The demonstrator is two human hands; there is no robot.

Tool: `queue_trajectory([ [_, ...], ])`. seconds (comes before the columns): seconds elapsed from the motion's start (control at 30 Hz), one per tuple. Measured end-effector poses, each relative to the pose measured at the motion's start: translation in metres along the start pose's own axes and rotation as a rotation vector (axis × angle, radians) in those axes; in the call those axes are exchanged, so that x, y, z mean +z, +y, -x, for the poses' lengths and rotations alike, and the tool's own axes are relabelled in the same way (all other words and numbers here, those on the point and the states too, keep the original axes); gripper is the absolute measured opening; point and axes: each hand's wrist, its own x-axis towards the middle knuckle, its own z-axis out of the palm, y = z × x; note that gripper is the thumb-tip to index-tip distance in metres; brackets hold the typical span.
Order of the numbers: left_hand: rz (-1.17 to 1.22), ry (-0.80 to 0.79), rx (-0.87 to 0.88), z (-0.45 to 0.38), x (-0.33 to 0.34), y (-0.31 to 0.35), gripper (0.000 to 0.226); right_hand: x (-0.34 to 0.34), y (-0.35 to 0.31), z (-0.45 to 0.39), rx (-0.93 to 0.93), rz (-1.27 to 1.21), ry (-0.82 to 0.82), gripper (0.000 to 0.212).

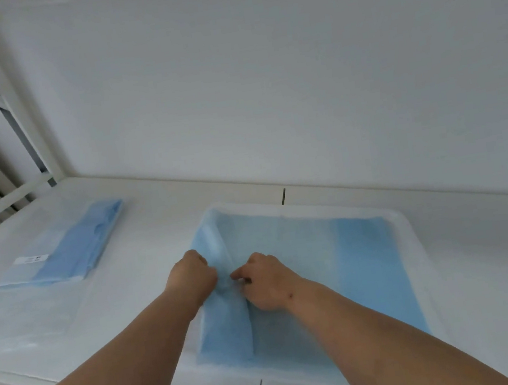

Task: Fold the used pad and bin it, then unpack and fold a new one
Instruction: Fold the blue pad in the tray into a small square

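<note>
A blue pad with a white border (347,264) lies spread on the white surface, its left strip folded over toward the middle. My left hand (191,277) grips the folded edge with curled fingers. Just to its right, my right hand (265,280) pinches the same fold, fingers bent onto the pad. A second blue pad in a clear packet with a white label (68,251) lies flat at the left, apart from both hands.
The white surface (150,298) runs to a white wall behind (264,93). A white rail frame (2,198) stands at the far left. The front edge of the surface (17,379) drops off at lower left.
</note>
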Motion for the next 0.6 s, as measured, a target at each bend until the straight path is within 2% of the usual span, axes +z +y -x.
queue_trajectory([
  [0.1,0.282,0.020,-0.097,0.006,0.004,0.003,0.020,-0.002,0.001,0.001,-0.019,0.007,-0.034,0.046],
  [0.27,0.571,0.086,-0.191,0.012,0.011,0.009,0.016,0.000,0.003,-0.001,-0.052,0.057,-0.040,0.047],
  [0.37,0.691,0.073,-0.245,0.011,0.010,0.011,0.025,0.002,0.006,0.001,-0.054,0.049,-0.040,0.048],
  [0.43,0.656,0.037,-0.253,0.011,0.009,0.010,0.023,0.001,0.006,0.002,-0.049,0.041,-0.040,0.049],
  [0.53,0.416,-0.081,-0.192,0.013,0.006,0.008,0.021,-0.003,0.002,0.001,-0.032,0.035,-0.038,0.048],
  [0.6,0.337,-0.091,-0.154,0.013,0.003,0.009,0.022,-0.007,-0.001,-0.002,0.006,0.005,-0.059,0.047],
])
